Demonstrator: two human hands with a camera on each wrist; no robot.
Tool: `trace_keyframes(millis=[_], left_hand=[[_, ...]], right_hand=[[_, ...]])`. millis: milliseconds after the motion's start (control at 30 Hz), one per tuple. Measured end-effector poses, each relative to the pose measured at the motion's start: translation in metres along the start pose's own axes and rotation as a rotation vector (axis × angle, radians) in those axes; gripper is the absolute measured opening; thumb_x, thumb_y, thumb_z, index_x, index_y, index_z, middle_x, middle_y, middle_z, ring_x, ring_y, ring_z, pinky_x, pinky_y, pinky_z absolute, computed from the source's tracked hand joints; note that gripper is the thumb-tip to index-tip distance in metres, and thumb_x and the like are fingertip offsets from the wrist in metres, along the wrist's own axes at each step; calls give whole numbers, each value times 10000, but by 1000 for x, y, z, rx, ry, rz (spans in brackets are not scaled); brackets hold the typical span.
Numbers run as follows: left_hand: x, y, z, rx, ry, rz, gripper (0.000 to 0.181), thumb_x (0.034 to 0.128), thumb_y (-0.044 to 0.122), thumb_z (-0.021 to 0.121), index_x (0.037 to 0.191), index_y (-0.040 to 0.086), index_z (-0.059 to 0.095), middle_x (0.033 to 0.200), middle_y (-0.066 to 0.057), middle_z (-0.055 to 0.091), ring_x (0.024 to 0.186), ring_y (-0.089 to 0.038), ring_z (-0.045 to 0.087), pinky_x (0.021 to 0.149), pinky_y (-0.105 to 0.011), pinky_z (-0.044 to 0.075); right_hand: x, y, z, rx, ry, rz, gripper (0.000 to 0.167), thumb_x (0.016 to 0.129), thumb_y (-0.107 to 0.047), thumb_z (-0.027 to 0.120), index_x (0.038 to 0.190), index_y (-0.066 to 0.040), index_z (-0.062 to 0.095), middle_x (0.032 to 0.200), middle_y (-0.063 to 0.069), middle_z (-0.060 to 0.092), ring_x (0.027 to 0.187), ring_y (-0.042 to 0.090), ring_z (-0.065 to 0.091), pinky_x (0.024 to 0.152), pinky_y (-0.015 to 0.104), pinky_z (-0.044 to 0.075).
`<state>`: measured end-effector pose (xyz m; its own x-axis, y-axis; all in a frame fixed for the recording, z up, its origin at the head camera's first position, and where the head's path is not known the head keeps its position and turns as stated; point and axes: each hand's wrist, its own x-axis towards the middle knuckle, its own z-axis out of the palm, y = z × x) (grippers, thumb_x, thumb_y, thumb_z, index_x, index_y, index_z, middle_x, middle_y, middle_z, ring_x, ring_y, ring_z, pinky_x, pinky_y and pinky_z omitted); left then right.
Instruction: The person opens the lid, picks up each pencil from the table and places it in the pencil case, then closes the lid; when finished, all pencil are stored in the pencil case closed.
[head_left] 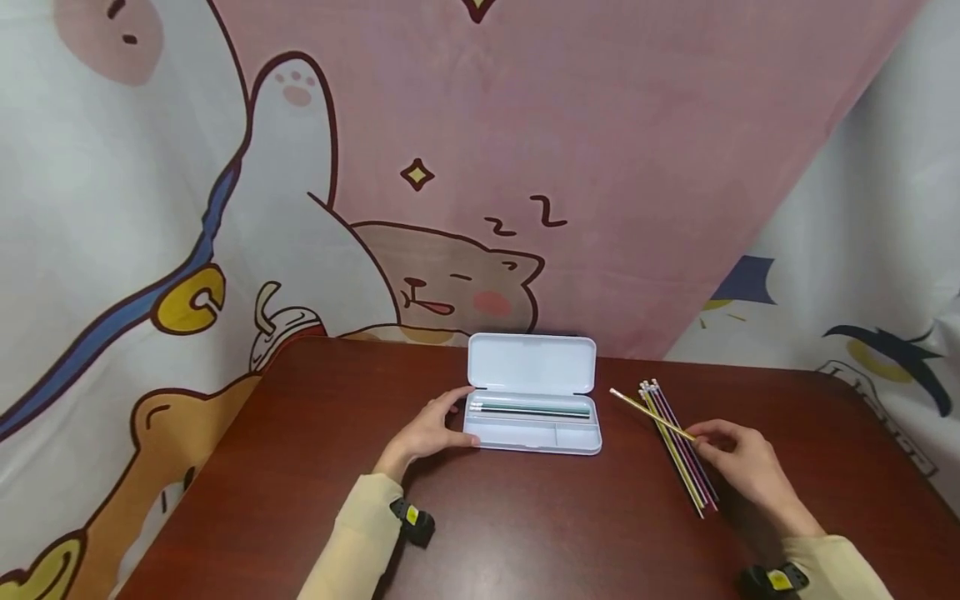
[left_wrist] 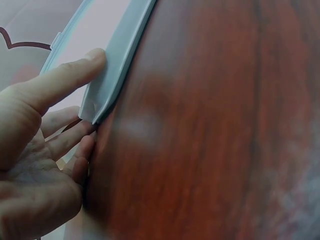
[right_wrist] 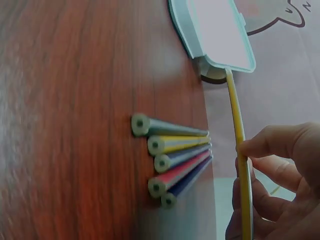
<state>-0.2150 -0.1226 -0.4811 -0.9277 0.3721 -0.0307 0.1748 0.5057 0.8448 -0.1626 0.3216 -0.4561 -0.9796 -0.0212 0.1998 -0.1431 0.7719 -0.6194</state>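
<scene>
The right hand [head_left: 741, 462] is pinching a yellow pencil [right_wrist: 237, 120] over loose pencils [head_left: 686, 458] on the desk [head_left: 540, 521]; it should be handling light and stiff, best held mid-shaft. The left hand [head_left: 429, 429], fingertips partly hidden, is apparently gripping the end of the pencil case [head_left: 517, 434].

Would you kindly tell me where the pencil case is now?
In the head view, the open pencil case sits on the table just right of centre, between the left hand at its left end and the loose pencils to its right.

I have long, pale yellow sleeves [head_left: 352, 537], and on each wrist [head_left: 392, 462] I wear a small black box [head_left: 423, 530] with a yellow patch [head_left: 412, 516].
</scene>
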Motion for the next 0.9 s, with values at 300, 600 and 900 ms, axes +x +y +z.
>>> trace_keyframes(millis=[300,600,900], left_hand=[[1,1,0,-3,-17,3,825,761,188,826,1466,104,404,1398,-135,451,1221,-331,419,981,-540,351],[1,1,-1,17,-14,-11,827,757,204,833,1462,104,413,1390,-150,456,1211,-337,427,977,-542,352],[1,0,0,9,-6,-2,814,755,192,834,1453,94,428,1384,-151,464,1200,-332,438,980,-533,353]], right_hand=[[3,-11,8,25,-60,-7,143,871,-30,681,1011,-13,710,839,79,677,615,85,492,520,264,382],[11,-27,28,95,-59,-76,130,843,-11,709,965,-51,724,826,48,646,628,87,454,506,258,371],[16,-43,46,127,-90,-105,126,828,-2,710,937,-62,731,777,14,624,589,100,391,504,259,329]])
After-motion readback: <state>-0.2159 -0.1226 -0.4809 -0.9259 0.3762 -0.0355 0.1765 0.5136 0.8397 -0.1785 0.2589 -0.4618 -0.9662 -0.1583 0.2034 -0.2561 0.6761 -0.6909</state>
